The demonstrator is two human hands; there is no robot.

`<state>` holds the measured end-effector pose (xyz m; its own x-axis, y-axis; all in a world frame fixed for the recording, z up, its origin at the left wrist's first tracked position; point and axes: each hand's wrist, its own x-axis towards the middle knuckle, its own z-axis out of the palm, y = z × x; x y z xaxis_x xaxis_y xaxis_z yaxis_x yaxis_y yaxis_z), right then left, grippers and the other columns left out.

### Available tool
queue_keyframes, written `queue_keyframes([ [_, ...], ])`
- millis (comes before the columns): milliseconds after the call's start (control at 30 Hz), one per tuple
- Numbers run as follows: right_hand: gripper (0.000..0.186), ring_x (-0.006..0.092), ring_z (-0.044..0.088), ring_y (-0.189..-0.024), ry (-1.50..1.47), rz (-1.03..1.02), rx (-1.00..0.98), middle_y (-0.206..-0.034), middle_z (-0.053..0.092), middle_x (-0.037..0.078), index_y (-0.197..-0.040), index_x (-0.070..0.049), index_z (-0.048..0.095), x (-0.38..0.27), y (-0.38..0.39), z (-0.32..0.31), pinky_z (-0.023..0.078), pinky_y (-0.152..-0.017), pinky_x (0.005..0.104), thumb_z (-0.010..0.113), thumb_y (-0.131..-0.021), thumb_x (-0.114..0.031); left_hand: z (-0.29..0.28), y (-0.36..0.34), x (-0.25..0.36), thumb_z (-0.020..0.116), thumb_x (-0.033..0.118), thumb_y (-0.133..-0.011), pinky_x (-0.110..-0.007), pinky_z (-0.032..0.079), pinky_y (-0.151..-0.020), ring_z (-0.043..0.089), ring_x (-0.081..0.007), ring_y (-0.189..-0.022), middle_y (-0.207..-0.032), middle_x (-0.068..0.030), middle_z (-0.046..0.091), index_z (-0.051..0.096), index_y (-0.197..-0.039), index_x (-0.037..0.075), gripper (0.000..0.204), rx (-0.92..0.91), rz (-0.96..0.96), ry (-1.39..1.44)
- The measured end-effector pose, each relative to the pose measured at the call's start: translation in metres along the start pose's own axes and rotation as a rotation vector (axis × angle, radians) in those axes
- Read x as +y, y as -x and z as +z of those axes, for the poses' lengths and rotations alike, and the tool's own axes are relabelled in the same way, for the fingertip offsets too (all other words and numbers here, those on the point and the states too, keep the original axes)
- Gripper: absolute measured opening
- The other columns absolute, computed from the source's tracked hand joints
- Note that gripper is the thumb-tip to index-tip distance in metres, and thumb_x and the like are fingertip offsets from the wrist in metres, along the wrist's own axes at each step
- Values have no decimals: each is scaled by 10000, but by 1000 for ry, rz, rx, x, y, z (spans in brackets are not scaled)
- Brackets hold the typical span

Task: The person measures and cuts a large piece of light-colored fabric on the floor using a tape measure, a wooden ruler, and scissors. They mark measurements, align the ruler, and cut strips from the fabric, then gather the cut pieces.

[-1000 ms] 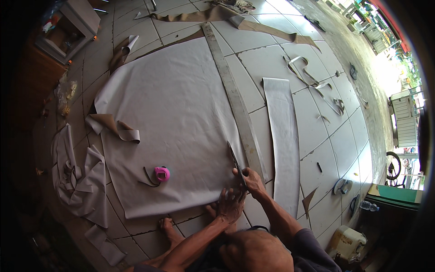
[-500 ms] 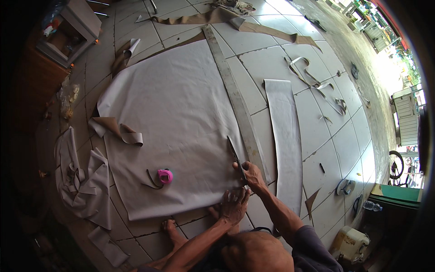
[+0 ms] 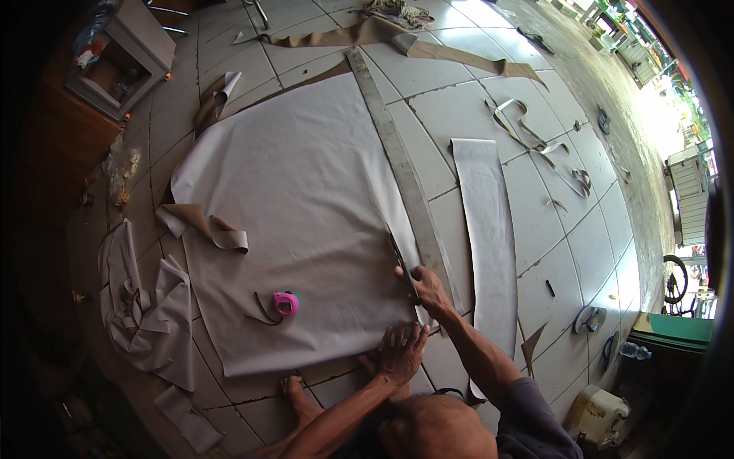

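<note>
My right hand is shut on dark scissors, whose blades lie along a raised fold near the right edge of a large pale sheet. My left hand rests with fingers spread on the sheet's lower edge, just below the scissors. A long metal straightedge runs beside the sheet's right side. A pink tape measure lies on the sheet, and a brown-backed offcut is folded over its left side. A separate pale strip lies right of the straightedge.
Crumpled pale material lies at the left on the tiled floor, near a wooden cabinet. Brown scraps and thin strips lie farther out. A plastic jug, bottle and bicycle wheel are at the right.
My right hand and the scissors have moved slightly farther up along the sheet. The sheet's right edge now shows a longer raised fold above the blades. The whole view has shifted slightly.
</note>
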<state>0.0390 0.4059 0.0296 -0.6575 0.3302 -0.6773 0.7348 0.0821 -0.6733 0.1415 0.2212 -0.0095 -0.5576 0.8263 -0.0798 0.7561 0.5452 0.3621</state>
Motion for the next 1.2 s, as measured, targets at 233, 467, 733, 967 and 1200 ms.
queue_keyframes([
  [233,849,167,614,-655,51,-42,9,-752,612,78,-1025,61,659,-4,-13,0,496,-577,345,672,-845,-768,-1,0,-1,616,287,-954,-614,360,-1118,473,-347,-1278,-1464,-109,452,508,-1508,152,580,28,21,-12],
  [467,837,164,607,-620,-19,-30,7,-746,606,80,-980,66,650,-15,-27,3,505,-547,342,695,-838,-758,-2,-1,0,620,271,-940,-601,357,-1108,472,-339,-1258,-1445,-111,451,512,-1506,131,592,40,26,-23],
  [733,875,178,637,-627,-31,-100,9,-727,620,97,-1014,75,668,-18,-47,4,501,-536,359,681,-830,-780,1,-1,0,652,246,-912,-579,368,-1082,476,-325,-1207,-1415,-105,447,542,-1482,141,590,75,24,7],
  [967,835,157,601,-614,14,-85,43,-713,596,66,-974,56,665,-30,-54,8,470,-533,338,689,-835,-767,0,0,3,654,235,-897,-544,376,-1068,487,-289,-1168,-1437,-88,448,557,-1472,144,590,115,-5,-3],
  [1200,832,146,592,-607,-11,-116,40,-723,594,52,-959,41,659,-40,-63,8,467,-530,320,698,-819,-777,-3,-1,4,655,235,-890,-518,387,-1055,485,-266,-1161,-1404,-68,459,575,-1456,158,577,109,-12,-18],
])
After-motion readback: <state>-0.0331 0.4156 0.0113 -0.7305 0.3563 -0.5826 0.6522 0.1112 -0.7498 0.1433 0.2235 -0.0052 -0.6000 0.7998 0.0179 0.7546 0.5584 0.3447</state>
